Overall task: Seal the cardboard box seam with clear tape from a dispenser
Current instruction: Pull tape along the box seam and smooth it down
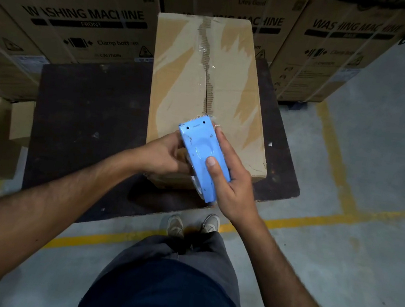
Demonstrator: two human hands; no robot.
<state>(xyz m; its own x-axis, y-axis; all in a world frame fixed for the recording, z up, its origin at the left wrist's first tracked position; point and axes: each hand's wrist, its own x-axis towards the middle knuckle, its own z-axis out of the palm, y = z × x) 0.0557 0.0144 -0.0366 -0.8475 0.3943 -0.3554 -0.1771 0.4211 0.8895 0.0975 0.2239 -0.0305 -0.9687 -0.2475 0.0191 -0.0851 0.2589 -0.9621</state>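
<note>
Gripping blue tape dispenser (202, 153), right hand (228, 179) and left hand (165, 156), above box seam (207, 77).

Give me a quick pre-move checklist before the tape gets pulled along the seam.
1. Right hand grips the blue tape dispenser: ok.
2. Left hand steadies the dispenser's side: ok.
3. Toothed end sits over the seam: ok.
4. Tape end stuck to the cardboard box: cannot tell.
5. Seam path free of objects: ok.
6. Box resting flat on the dark platform: ok.
</note>
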